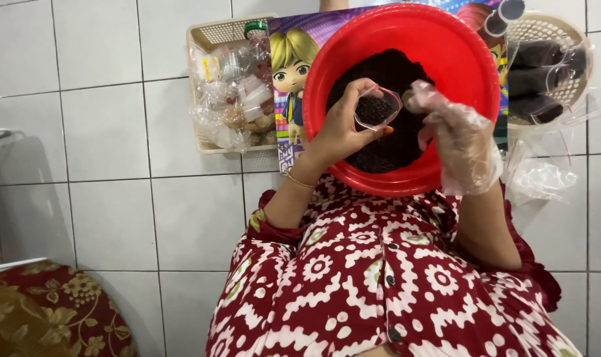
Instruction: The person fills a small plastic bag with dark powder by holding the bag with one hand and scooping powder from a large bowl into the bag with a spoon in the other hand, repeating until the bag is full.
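Your one camera sits on your head and looks steeply down past your lap to the tiled floor [108, 132]. It is close: the red bowl [446, 53] and both hands fill the upper middle, its far rim touching the frame's top edge.

Materials seen around the red basin

Basin [446, 39]: glossy red plastic, smooth; filling [386, 73] matt, dark, crumbly. Small cup [378, 108] in the left hand [343, 129]: clear thin plastic. Right hand [456, 135], at 3 o'clock from the cup, in a crinkled, filmy glove. Basket [214, 33] at 9 o'clock: cream lattice plastic, holding shiny clear bags [237, 99]. Floor [102, 132]: glazed white tile. Dress [366, 271]: matt printed cloth.
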